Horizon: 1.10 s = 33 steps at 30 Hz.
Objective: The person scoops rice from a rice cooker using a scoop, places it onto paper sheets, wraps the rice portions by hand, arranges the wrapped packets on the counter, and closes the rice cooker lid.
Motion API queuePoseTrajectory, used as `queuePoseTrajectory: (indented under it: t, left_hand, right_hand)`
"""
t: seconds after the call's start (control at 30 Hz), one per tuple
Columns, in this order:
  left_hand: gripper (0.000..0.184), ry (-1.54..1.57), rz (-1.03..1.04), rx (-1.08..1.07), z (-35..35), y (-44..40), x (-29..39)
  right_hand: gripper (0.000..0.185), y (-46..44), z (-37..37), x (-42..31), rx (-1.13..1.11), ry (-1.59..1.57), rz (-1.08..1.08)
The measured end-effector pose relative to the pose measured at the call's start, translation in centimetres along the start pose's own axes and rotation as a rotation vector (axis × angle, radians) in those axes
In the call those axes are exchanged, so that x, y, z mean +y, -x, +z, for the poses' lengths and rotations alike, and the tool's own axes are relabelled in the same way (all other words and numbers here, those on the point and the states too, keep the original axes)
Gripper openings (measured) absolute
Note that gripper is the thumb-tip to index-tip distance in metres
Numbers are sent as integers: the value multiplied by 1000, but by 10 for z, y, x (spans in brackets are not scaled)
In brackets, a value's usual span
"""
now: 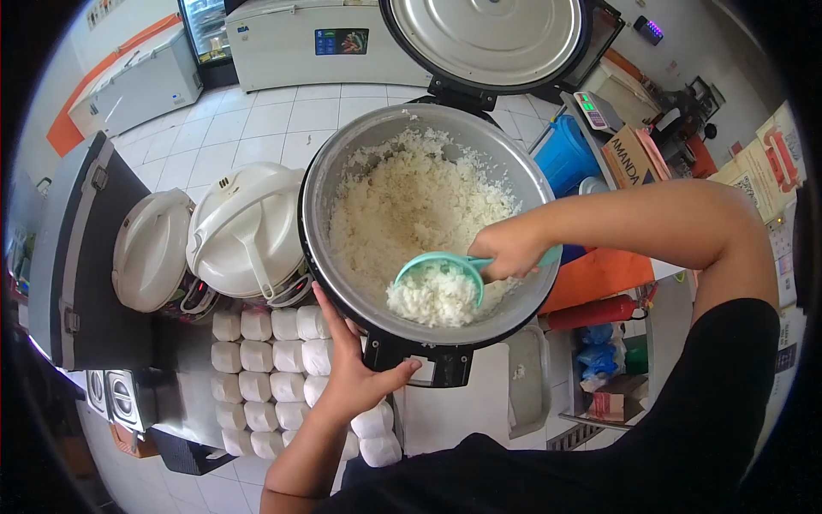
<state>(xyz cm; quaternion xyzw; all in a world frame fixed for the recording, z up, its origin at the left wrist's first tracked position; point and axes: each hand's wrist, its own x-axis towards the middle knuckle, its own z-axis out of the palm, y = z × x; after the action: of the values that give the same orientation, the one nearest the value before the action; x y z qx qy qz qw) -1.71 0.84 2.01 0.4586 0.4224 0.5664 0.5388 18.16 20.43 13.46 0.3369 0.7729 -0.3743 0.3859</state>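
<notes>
A big rice cooker (318, 201) stands before me with its lid (488, 34) raised, and white cooked rice (385, 193) lies inside. My right hand (509, 248) is closed round the handle of a teal plastic scoop (432, 257). Rice heaps up in the scoop, low in the pot near the front rim. My left hand (351, 377) holds the cooker's lower left side, thumb beside the black front handle (417, 364) and a finger stretched along the outer wall. The other left fingers are partly hidden. Rows of white wrapped packets (274, 355) lie left of that hand.
Two smaller white cookers (244, 227) stand on the left beside a dark grey insulated box (73, 257). A white board (454, 411) and a shallow tray (529, 385) are in front. On the right are a cardboard box (629, 158), a blue bin (565, 154) and a fire extinguisher (591, 314).
</notes>
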Motion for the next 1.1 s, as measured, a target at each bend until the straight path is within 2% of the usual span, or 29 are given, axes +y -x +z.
queuePoseTrajectory:
  t: [0.07,0.13,0.2,0.23,0.27,0.33,0.37,0.43,0.47,0.53,0.57,0.63,0.67,0.73,0.77,0.83,0.87,0.93,0.97,1.03,1.1]
  left_hand:
    - [134,-44,49,-3,-1,-3,1]
    - [134,-77,86,3,0,-1,0]
    - [135,-38,52,4,1,-1,1]
    - [135,-43,48,2,1,-1,2]
    - [135,-80,63,3,1,-1,3]
    - [136,-122,74,5,-1,-2,3]
    - [137,-134,85,10,-1,-2,2]
    - [137,-146,95,11,-1,0,1]
    - [138,-140,102,8,0,-1,1]
    - [138,-134,115,-1,0,-2,1]
    - [139,-125,113,4,0,-1,-1]
    - [139,-120,112,19,0,-3,-1]
    - [139,-113,113,26,1,-3,-1]
    - [139,-105,105,31,1,1,-1]
    - [139,-97,102,19,1,1,-2]
    - [139,-95,114,1,-1,-3,-2]
    - [139,-105,125,-5,-1,-3,-2]
    - [139,-116,142,-2,-1,-3,-1]
    - [138,-119,142,4,0,-3,-1]
    - [138,-76,123,12,0,-1,-4]
    - [138,-104,145,7,-1,-2,-2]
  right_hand:
    - [25,-1,-13,5,-31,-176,-65]
    - [20,-22,-20,15,9,-118,-49]
    - [15,-42,-17,23,561,185,-151]
    - [12,-45,1,16,631,122,-1]
    - [12,-44,14,13,632,116,-5]
    - [16,-41,28,12,729,311,-155]
    - [16,-39,25,15,723,307,-160]
    - [14,-33,7,24,724,108,13]
    - [14,-36,0,31,730,104,17]
    - [19,-45,-10,39,522,181,257]
    - [19,-47,-5,42,526,182,259]
    - [25,-51,12,30,326,215,233]
    - [25,-56,18,25,322,215,225]
    - [29,-62,31,14,262,339,51]
    - [29,-65,37,7,264,338,55]
    - [17,-69,39,-16,143,427,-38]
    - [17,-65,39,-21,148,431,-40]
    - [19,-50,35,-37,233,216,71]
    - [19,-48,35,-36,235,225,68]
    - [34,-36,37,-34,289,89,-17]
    - [33,-12,35,-39,289,36,-21]
